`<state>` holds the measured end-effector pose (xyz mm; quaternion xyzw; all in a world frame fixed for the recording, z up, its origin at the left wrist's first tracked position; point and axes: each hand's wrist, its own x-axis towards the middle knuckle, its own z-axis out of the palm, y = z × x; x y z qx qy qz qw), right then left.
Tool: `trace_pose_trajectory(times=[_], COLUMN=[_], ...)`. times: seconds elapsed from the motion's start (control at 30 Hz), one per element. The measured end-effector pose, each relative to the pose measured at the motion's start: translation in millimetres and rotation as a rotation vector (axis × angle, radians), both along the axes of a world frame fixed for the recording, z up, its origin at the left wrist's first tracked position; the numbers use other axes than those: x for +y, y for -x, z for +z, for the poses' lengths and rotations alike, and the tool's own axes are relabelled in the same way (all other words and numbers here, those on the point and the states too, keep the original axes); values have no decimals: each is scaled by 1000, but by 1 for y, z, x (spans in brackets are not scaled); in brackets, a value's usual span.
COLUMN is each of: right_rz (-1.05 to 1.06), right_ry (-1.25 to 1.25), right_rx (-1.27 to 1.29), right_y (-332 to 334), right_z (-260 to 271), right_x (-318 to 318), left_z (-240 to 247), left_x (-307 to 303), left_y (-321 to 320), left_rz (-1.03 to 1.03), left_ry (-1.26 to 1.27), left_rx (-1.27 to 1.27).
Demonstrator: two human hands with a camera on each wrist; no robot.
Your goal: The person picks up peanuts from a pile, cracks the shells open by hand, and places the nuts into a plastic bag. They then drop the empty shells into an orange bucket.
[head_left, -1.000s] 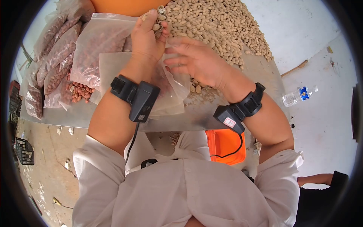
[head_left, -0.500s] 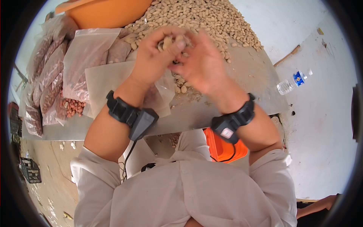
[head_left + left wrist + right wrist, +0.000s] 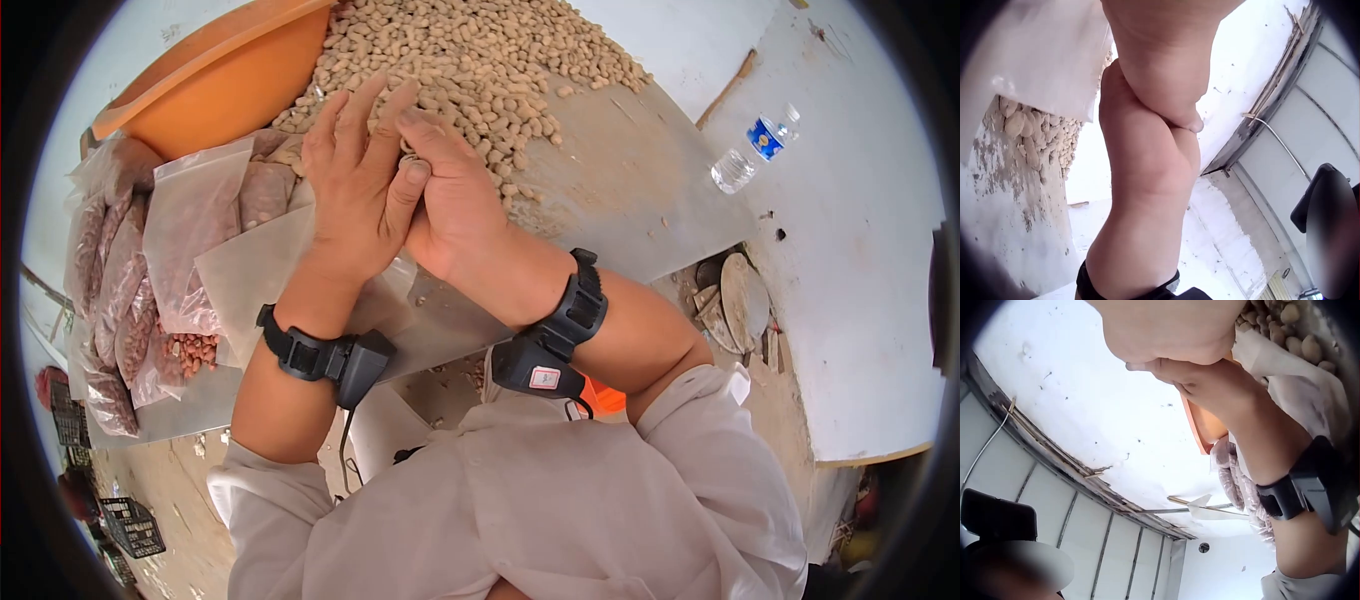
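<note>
My left hand (image 3: 345,195) lies against my right hand (image 3: 460,205) above the table (image 3: 620,180), near the heap of peanuts in shells (image 3: 450,60). Its fingers are straight and spread, and its thumb crosses the edge of the right hand. The right hand's fingers are mostly hidden behind the left. I cannot tell what is enclosed between the palms. In the left wrist view the left hand (image 3: 1166,56) covers part of the right hand (image 3: 1150,144). From the right wrist, the left thumb (image 3: 1147,365) shows under the right hand (image 3: 1172,331).
Plastic bags of red peanut kernels (image 3: 120,270) are piled at the left, with loose kernels (image 3: 190,350) beside them. An orange basin (image 3: 220,90) stands behind. Flat clear bags (image 3: 250,265) lie under my left forearm. A plastic bottle (image 3: 755,150) is at the right beyond the table.
Peanuts showed in the left hand earlier; they are now out of sight. The hands came together from apart, the left fingers straightening over the right hand. The head view has swung round.
</note>
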<state>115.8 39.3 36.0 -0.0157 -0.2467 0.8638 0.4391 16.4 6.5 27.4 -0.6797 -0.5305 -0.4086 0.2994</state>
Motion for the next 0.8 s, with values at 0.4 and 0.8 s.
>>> trace_pose_trajectory(times=[0.4, 0.8], right_rz=[3, -93], right_ry=[-230, -403], right_rx=[-319, -1471], right_y=[-123, -383], right_z=[2, -86], right_x=[13, 37], left_z=[-7, -8], left_x=[4, 3], left_y=[-5, -11], left_rz=[-414, -323], left_ry=[21, 56], left_rx=[-72, -187])
